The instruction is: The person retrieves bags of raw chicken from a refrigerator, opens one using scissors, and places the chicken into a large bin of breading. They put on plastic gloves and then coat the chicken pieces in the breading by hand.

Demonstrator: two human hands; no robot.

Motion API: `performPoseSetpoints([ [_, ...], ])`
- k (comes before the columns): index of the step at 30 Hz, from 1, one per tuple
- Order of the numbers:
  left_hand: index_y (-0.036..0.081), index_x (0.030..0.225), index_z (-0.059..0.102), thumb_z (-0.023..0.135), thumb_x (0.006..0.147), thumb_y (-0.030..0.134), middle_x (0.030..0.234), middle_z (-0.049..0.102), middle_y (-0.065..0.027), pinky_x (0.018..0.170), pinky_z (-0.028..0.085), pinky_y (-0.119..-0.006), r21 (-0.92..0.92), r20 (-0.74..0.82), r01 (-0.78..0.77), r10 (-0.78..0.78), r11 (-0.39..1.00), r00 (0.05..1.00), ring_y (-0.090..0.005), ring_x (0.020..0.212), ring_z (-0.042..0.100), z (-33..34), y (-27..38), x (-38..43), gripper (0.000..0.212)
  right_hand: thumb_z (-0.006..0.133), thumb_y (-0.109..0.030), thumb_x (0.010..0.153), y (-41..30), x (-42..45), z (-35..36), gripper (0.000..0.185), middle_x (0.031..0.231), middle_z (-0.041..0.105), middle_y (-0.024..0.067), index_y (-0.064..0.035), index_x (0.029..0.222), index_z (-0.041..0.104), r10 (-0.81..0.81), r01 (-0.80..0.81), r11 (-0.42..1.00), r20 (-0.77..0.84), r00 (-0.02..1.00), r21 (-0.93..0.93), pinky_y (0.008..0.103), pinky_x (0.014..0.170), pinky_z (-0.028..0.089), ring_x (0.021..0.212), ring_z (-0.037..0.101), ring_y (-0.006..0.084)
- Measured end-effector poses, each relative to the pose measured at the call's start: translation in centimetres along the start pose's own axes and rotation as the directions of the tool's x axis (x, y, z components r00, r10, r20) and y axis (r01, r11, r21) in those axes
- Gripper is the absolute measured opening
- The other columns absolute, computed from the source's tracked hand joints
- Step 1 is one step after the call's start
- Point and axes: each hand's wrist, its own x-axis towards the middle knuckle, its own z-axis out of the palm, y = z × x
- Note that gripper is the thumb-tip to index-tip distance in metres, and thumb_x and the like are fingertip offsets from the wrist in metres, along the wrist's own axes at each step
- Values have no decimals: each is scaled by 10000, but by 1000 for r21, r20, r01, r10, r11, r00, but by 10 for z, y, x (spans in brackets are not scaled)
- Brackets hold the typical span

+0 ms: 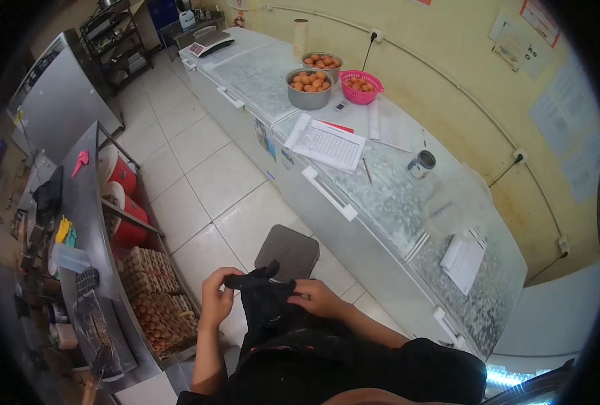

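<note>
Both of my hands hold a black cloth (262, 291), which looks like an apron or garment, in front of my body. My left hand (219, 296) grips its upper left end between thumb and fingers. On the other side my right hand (316, 298) pinches the cloth's upper right edge. The fabric hangs down between them towards my black clothing. Just beyond the cloth, a dark flat-topped object (288, 250) stands on the tiled floor, partly covered by the fabric.
Chest freezers (330, 192) line the right side, bearing metal pots of eggs (307, 98), a pink basket of eggs (362, 96), papers (330, 147), a tin can (421, 164) and a scale (211, 43). At left is a steel table (90, 192) with egg trays (161, 319) and red buckets (130, 223) beneath.
</note>
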Motion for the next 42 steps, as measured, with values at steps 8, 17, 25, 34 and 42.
performPoseSetpoints([
  [8, 31, 992, 562, 515, 776, -137, 974, 575, -67, 833, 466, -265, 0, -42, -10, 10, 1000, 999, -156, 912, 565, 29, -2, 107, 277, 694, -133, 888, 33, 55, -126, 161, 845, 613, 124, 16, 931, 649, -45, 32, 996, -156, 987, -81, 345, 742, 450, 811, 585, 259],
  [17, 65, 1448, 410, 400, 1016, 540, 1353, 531, -127, 1071, 382, -392, -728, 135, 359, -391, 584, 911, -232, 1230, 499, 52, -73, 103, 642, 687, -131, 906, 49, 91, -184, 292, 1011, 597, 18, 2, 1151, 602, 100, -60, 946, -113, 989, 320, 271, 866, 419, 975, 541, 104],
  [25, 57, 1313, 546, 639, 968, 294, 1169, 623, -60, 946, 461, -310, -283, 61, 421, -421, 862, 905, -155, 1107, 579, 3, 4, 65, 429, 677, -68, 905, 47, 176, -140, 407, 944, 583, 10, -7, 1279, 528, -89, 83, 995, 148, 985, 49, 247, 795, 445, 864, 554, 104],
  [34, 38, 1272, 542, 732, 862, 414, 1047, 659, -133, 794, 526, -338, -133, -592, 679, -608, 722, 530, -211, 912, 659, 27, 40, -103, 588, 654, -92, 908, -11, 197, 41, 463, 875, 649, 17, -68, 1361, 558, -179, 18, 976, 761, 623, 216, 236, 561, 425, 596, 492, 55],
  [42, 84, 1140, 701, 641, 831, 634, 1147, 667, -220, 954, 478, -439, -116, -397, 919, -866, 377, 305, -388, 1115, 607, 135, -52, -378, 634, 624, -305, 942, -13, 96, 160, 460, 1085, 674, 156, -75, 1335, 568, -107, 440, 893, 994, 13, 90, 380, 861, 507, 969, 635, 283],
])
